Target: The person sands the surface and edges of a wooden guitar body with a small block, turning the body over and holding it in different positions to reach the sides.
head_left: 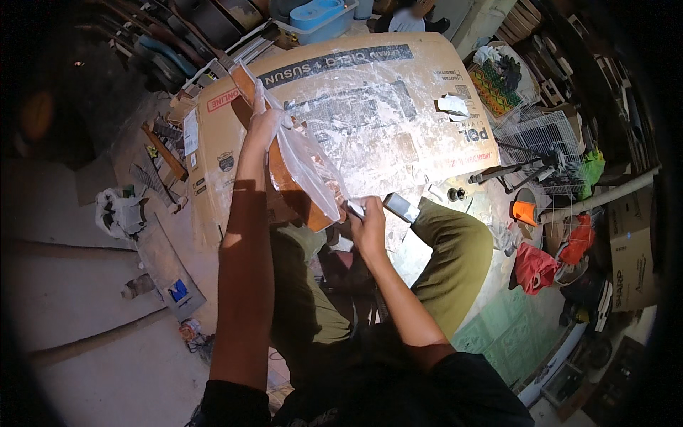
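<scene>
A wooden piece (pixel 293 191) with orange-brown sides and a pale, dusty face lies tilted across my lap and the near edge of the cardboard. Its curved outline resembles a guitar body, though its exact kind is unclear. My left hand (pixel 265 127) is closed around its upper part. At its lower right end, my right hand (pixel 368 224) is closed on a small whitish and dark thing that the fingers mostly hide. Just right of that hand, a grey block (pixel 402 207) rests beside my knee.
A large cardboard sheet (pixel 235 121) covered in white dust spreads ahead. A crumpled white piece (pixel 452 106) lies on it. To the right are a black tripod (pixel 523 167), a wire cage (pixel 548 139), an orange item (pixel 525 212) and a red bag (pixel 535 267). Blue tubs (pixel 316 18) stand at the back.
</scene>
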A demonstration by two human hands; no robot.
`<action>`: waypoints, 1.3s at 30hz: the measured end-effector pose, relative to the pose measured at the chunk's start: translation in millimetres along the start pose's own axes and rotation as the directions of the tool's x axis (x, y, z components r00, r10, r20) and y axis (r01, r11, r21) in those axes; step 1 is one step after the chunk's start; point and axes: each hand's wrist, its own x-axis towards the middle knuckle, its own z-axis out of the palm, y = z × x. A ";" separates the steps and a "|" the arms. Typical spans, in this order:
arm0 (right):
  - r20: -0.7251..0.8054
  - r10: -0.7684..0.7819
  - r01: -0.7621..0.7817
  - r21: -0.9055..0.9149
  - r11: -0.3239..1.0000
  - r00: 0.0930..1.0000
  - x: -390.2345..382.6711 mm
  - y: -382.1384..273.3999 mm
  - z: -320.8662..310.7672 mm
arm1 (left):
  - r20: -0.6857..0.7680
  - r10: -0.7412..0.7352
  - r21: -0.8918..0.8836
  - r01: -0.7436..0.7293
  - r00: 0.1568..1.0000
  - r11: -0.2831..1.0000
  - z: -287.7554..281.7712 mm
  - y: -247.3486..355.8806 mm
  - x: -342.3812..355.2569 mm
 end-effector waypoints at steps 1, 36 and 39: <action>0.008 0.018 -0.019 0.040 0.999 1.000 -8.6 2.0 -2.0 | 0.006 -0.007 -0.028 0.007 1.000 1.000 -3.7 -1.2 1.3; -0.077 0.102 -0.087 0.182 0.979 0.992 -9.3 20.9 7.5 | -0.075 -0.100 0.158 0.111 0.992 0.981 14.3 13.7 9.6; -0.071 0.080 -0.075 0.074 0.994 0.994 9.2 8.0 10.7 | -0.055 -0.096 0.083 0.100 0.994 0.992 8.9 0.2 9.5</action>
